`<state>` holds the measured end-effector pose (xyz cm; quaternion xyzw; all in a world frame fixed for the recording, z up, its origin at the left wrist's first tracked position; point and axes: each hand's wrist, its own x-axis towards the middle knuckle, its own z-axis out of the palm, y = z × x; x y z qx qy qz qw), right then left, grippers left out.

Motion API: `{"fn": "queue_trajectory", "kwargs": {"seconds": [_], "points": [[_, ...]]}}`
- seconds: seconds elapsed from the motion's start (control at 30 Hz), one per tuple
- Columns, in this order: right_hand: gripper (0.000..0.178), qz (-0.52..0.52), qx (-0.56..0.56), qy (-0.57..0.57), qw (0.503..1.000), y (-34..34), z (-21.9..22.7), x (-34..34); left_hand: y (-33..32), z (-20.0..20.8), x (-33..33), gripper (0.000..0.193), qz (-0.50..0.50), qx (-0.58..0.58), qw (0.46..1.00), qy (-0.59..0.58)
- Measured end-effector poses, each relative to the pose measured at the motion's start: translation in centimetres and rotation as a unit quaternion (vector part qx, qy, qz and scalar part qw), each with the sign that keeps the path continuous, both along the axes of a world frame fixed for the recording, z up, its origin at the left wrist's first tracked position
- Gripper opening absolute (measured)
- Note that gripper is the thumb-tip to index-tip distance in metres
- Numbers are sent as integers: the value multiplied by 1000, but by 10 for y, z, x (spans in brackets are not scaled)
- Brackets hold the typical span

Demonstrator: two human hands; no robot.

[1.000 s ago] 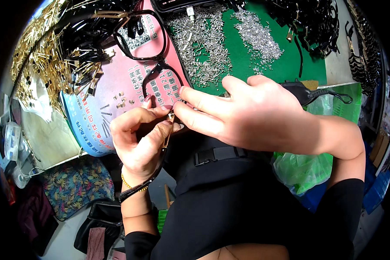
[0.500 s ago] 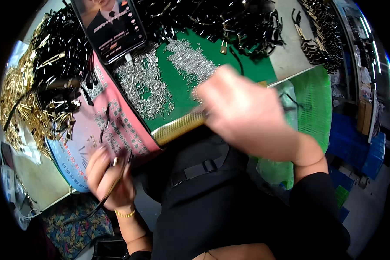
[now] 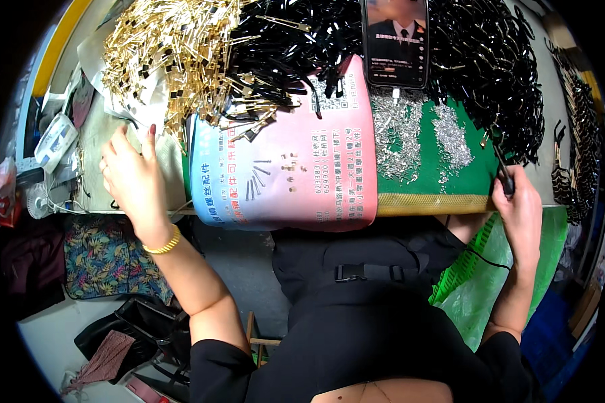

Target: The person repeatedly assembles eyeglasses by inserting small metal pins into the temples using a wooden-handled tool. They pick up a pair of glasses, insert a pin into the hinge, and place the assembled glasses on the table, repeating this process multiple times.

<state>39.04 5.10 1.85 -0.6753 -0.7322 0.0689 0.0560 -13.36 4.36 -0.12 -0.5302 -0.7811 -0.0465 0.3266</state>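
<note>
Over the bench [image 3: 93,127] now, right of the pink-and-blue mat [image 3: 275,208], a black-handled tool [image 3: 508,185] is gripped by the right hand [image 3: 521,205], best held steady, while the left hand [image 3: 131,178] is opened out, mat-left.

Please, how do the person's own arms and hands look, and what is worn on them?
Each grip is a bare hand without glove: left hand, right hand. A gold-coloured bracelet circles the left wrist; none shows on the right. The left sleeve and right sleeve are short and black.
</note>
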Motion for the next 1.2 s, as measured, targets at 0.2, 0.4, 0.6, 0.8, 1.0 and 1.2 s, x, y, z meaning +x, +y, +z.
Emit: {"fn": "queue_trajectory", "kwargs": {"seconds": [0.2,0.4,0.6,0.8,1.0,1.2], "points": [[19,-30,-38,356,933,-2,-5,4,4,-6,109,17,-184,-110,909,-358],[29,-106,-169,507,839,-7,3,-9,-2,-16,122,25,-212,-96,899,-372],[22,-88,-172,625,756,-13,-25,-8,-18,-15,132,26,-151,-15,902,-404],[21,-60,-184,635,748,-10,-28,-8,-5,-27,119,15,-246,-22,917,-314],[20,-59,-182,643,742,-11,-31,-6,10,-9,114,9,-293,-38,946,-136],[19,-52,-182,657,730,-11,-34,-4,15,29,113,10,-289,-106,933,-184]]}}
